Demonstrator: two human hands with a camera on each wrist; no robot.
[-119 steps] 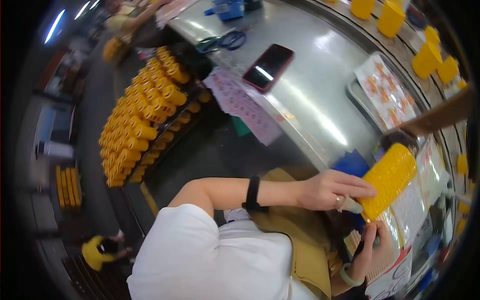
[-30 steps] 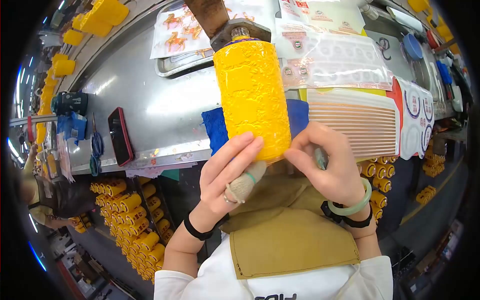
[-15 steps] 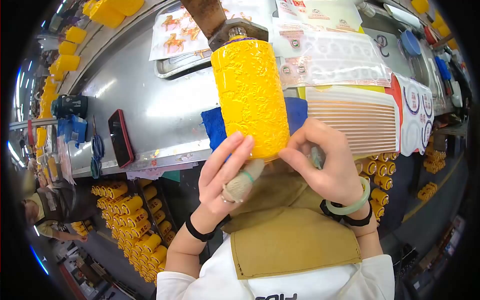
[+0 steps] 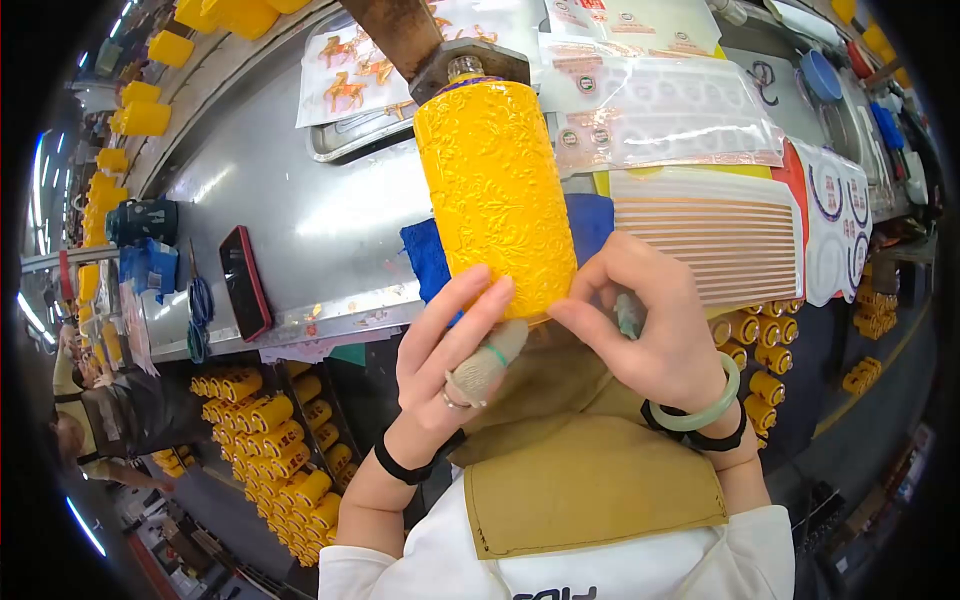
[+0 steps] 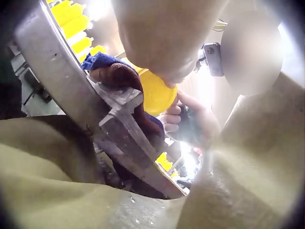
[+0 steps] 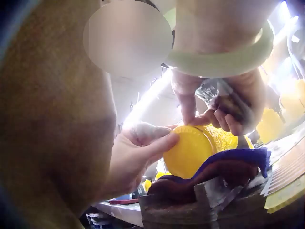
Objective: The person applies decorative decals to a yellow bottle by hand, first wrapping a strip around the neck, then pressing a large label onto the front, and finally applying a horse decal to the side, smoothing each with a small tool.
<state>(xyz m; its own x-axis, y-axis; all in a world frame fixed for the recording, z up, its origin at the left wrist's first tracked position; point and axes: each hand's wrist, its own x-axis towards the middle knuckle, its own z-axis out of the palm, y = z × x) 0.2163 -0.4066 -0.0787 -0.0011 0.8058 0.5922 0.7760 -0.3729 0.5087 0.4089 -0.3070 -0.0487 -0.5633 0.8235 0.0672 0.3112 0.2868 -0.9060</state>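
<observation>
1. The yellow cylinder (image 4: 497, 190) is laid across the blue cloth (image 4: 425, 260), its long axis pointing away from the person.
2. Its near end is touched by straight fingers of the left hand (image 4: 450, 360).
3. A small tool (image 4: 628, 312) is gripped in the curled right hand (image 4: 655, 335).

Both forearms reach forward side by side, wrists bent a little inward. The left grip (image 4: 445, 355) is held flat, its four fingers (image 4: 478, 305) straight and close together, the thumb (image 4: 488, 362) (sheathed in a cloth cot) angled across below them. The right grip (image 4: 655, 335) brings thumb and forefinger together at their tips, its other fingers curled round a small tool (image 4: 628, 312). The two grips are near each other but apart.
</observation>
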